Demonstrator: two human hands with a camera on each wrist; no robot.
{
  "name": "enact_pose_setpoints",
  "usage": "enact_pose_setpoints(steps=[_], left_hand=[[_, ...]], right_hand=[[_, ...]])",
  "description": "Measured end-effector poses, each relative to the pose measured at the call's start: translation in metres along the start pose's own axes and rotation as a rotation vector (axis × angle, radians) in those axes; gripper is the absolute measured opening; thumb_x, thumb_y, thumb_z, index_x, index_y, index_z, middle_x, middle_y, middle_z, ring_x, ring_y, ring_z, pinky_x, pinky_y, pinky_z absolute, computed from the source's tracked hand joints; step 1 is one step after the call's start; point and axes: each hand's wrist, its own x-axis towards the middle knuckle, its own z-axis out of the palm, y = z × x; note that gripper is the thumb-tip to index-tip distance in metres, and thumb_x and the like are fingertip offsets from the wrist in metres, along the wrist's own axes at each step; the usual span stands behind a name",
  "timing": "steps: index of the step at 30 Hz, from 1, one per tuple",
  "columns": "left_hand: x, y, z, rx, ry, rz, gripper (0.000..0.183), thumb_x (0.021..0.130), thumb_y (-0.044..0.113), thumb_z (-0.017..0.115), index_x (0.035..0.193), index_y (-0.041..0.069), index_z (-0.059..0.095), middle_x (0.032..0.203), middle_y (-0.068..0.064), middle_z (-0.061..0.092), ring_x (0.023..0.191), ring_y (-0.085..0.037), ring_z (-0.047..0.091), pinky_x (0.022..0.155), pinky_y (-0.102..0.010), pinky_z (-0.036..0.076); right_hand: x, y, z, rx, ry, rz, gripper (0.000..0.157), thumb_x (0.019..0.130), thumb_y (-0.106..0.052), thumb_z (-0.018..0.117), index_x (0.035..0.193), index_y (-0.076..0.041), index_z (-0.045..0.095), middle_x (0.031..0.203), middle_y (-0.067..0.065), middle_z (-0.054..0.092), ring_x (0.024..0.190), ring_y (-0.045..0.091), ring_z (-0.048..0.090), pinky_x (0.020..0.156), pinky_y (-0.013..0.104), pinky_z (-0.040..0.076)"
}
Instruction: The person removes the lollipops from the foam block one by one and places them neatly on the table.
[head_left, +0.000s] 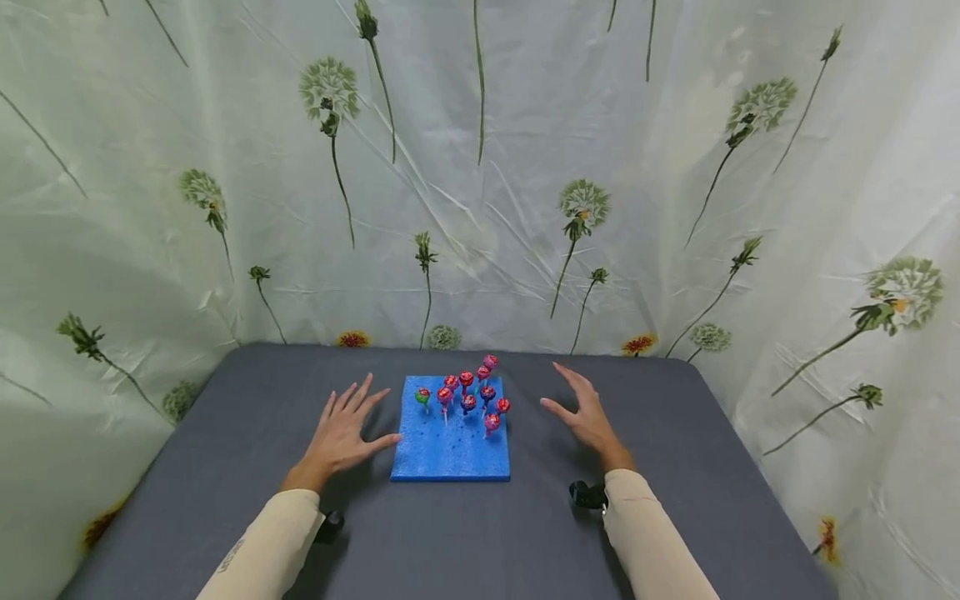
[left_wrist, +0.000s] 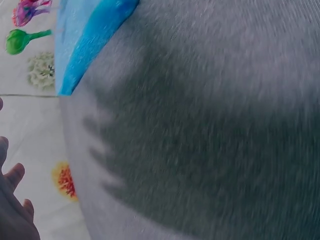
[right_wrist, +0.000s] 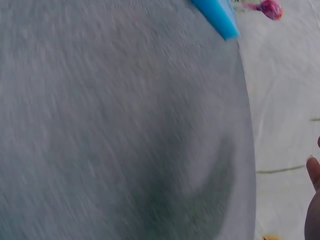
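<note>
Lollipops [head_left: 444,394] are stood on sticks in a blue board [head_left: 450,458], bunched over its far half, with a green lollipop [head_left: 422,396] at the left. Board laid flat on the grey table [head_left: 540,533]. Left hand [head_left: 343,433] spread just left, nothing held; whether the board is touched by its thumb cannot be told. Right hand [head_left: 588,417] likewise spread and unladen, apart at right. Sticks probably best pinched low, board steadied by the other hand.
</note>
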Motion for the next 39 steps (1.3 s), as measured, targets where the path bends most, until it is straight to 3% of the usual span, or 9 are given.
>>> enact_pose_setpoints(steps=[12, 21, 27, 32, 39], left_hand=[[0.005, 0.008, 0.021, -0.016, -0.073, -0.061, 0.086, 0.08, 0.063, 0.063, 0.144, 0.008, 0.045, 0.155, -0.023, 0.025, 0.138, -0.047, 0.026, 0.11, -0.066, 0.011], [0.008, 0.009, 0.033, -0.03, -0.151, -0.083, 0.087, 0.08, 0.066, 0.062, 0.145, 0.01, 0.044, 0.154, -0.025, 0.026, 0.139, -0.046, 0.026, 0.111, -0.066, 0.01], [0.012, 0.011, 0.042, -0.058, -0.182, -0.105, 0.087, 0.08, 0.067, 0.06, 0.145, 0.012, 0.044, 0.153, -0.026, 0.028, 0.139, -0.047, 0.026, 0.111, -0.066, 0.01], [0.014, 0.013, 0.044, -0.057, -0.198, -0.114, 0.082, 0.083, 0.064, 0.06, 0.146, 0.014, 0.043, 0.153, -0.026, 0.028, 0.139, -0.047, 0.025, 0.111, -0.066, 0.01], [0.012, 0.013, 0.046, -0.069, -0.225, -0.127, 0.083, 0.083, 0.064, 0.06, 0.147, 0.014, 0.041, 0.152, -0.027, 0.028, 0.139, -0.047, 0.025, 0.11, -0.067, 0.008]], right_hand=[[-0.006, -0.007, 0.034, 0.094, 0.017, 0.018, 0.062, 0.089, -0.024, 0.069, 0.143, -0.006, 0.045, 0.14, 0.016, 0.05, 0.13, 0.039, 0.04, 0.105, 0.064, 0.027], [-0.007, -0.012, 0.055, 0.126, 0.03, -0.052, 0.055, 0.091, -0.034, 0.066, 0.136, -0.005, 0.052, 0.129, 0.017, 0.058, 0.118, 0.036, 0.05, 0.093, 0.061, 0.04], [-0.006, -0.021, 0.062, 0.235, -0.004, 0.036, 0.051, 0.09, -0.019, 0.069, 0.134, 0.0, 0.053, 0.13, 0.018, 0.058, 0.12, 0.037, 0.051, 0.098, 0.057, 0.04], [-0.004, -0.025, 0.07, 0.267, -0.011, 0.099, 0.05, 0.089, -0.016, 0.07, 0.134, -0.002, 0.054, 0.127, 0.016, 0.06, 0.119, 0.035, 0.052, 0.1, 0.055, 0.039], [-0.005, -0.027, 0.077, 0.324, -0.002, 0.097, 0.046, 0.089, -0.014, 0.07, 0.132, -0.004, 0.056, 0.129, 0.015, 0.058, 0.115, 0.033, 0.054, 0.096, 0.051, 0.044]])
